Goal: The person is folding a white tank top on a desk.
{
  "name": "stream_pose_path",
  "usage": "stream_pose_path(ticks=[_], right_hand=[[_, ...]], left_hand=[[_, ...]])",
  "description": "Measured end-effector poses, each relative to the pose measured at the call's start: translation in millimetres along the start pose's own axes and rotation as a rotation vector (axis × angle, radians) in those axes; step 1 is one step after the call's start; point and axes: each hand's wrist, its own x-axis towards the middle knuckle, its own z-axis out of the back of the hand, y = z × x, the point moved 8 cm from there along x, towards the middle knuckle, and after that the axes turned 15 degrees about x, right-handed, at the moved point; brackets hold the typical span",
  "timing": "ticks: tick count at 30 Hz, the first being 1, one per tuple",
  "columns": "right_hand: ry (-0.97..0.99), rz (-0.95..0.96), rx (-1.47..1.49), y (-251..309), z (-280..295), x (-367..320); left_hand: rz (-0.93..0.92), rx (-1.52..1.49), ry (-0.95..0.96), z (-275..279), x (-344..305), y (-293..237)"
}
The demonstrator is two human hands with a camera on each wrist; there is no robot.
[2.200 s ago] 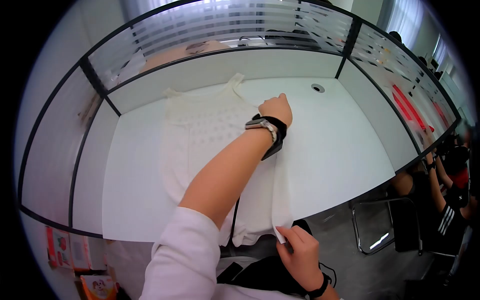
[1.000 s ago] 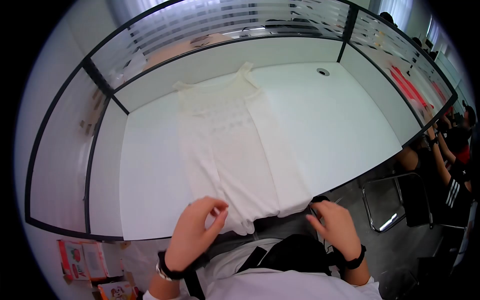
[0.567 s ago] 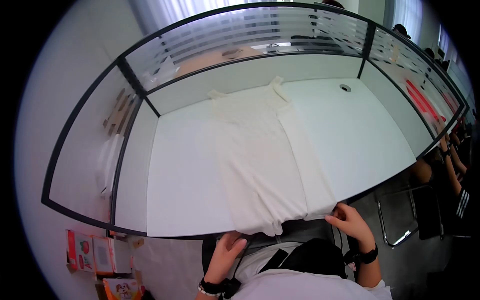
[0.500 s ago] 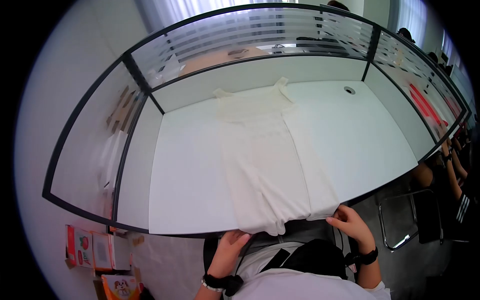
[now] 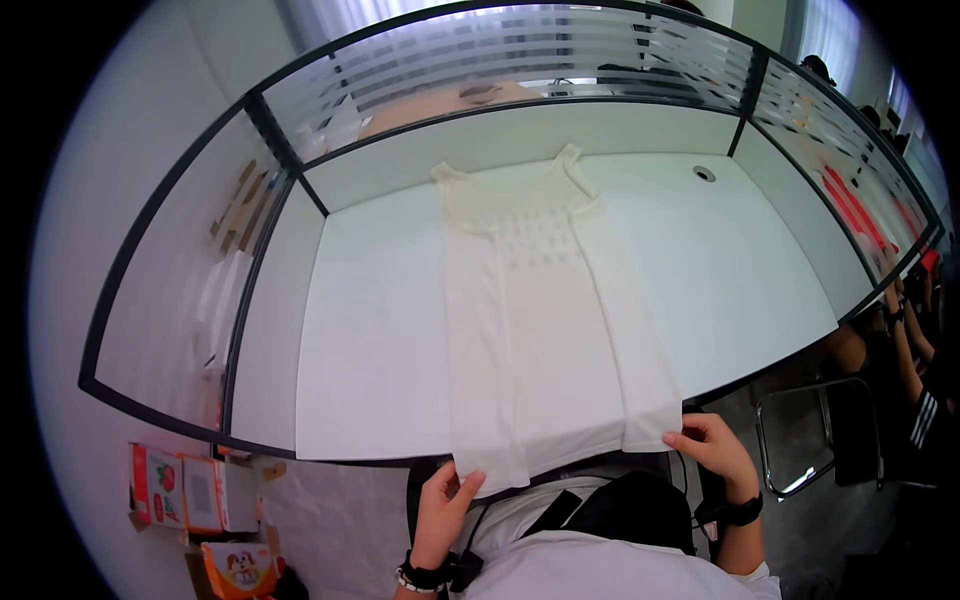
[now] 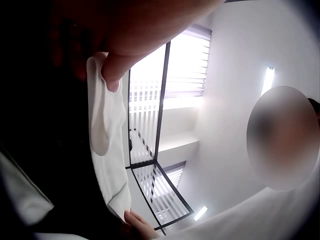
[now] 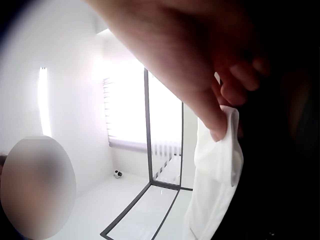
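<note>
A cream sleeveless top (image 5: 555,340) lies flat on the white desk (image 5: 375,320), straps toward the back panel and sides folded inward. Rows of faint dots show through its upper part. Its hem hangs over the front edge. My left hand (image 5: 442,510) pinches the hem's left corner, thumb on top. At the right corner my right hand (image 5: 715,450) pinches the hem in the same way. In the left wrist view the fabric (image 6: 107,150) stretches between both hands. The right wrist view shows the thumb (image 7: 217,127) pressed on the folded cloth (image 7: 215,155).
Low partitions (image 5: 530,130) with striped glass enclose the desk on three sides. A cable hole (image 5: 704,174) sits at the back right. Boxes (image 5: 190,490) stand on the floor at left; a metal-framed chair (image 5: 815,435) and another person's arm (image 5: 905,335) are at right.
Both hands came to the hem after the left arm reached across the top. Since half a second ago, the hem's left side is drawn nearer and the front wrinkles have flattened.
</note>
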Motion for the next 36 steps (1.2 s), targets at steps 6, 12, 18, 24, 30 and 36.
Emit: stream_pose_path(ticks=[6,12,18,24,30,36], right_hand=[[-0.066,0.165,0.189,5.0,-3.5,5.9],[0.027,0.067,0.229,-5.2,-7.6,5.0],[0.062,0.146,-0.025,3.9,-5.9,4.0],[0.048,0.137,0.042,-5.9,-9.5,8.1],[0.034,0.199,0.097,2.4,-5.9,4.9],[0.036,0.215,-0.133,1.2,-5.1,3.3]], left_hand=[[-0.017,-0.118,0.015,-4.9,2.9,-6.9],[0.078,-0.044,0.115,-2.3,-3.3,-5.2],[0.100,-0.049,0.151,-1.9,-2.0,3.2],[0.075,0.038,0.161,-3.7,3.4,4.4],[0.102,0.066,0.140,1.1,1.8,10.1],[0.056,-0.020,0.148,-2.9,-5.7,-4.9]])
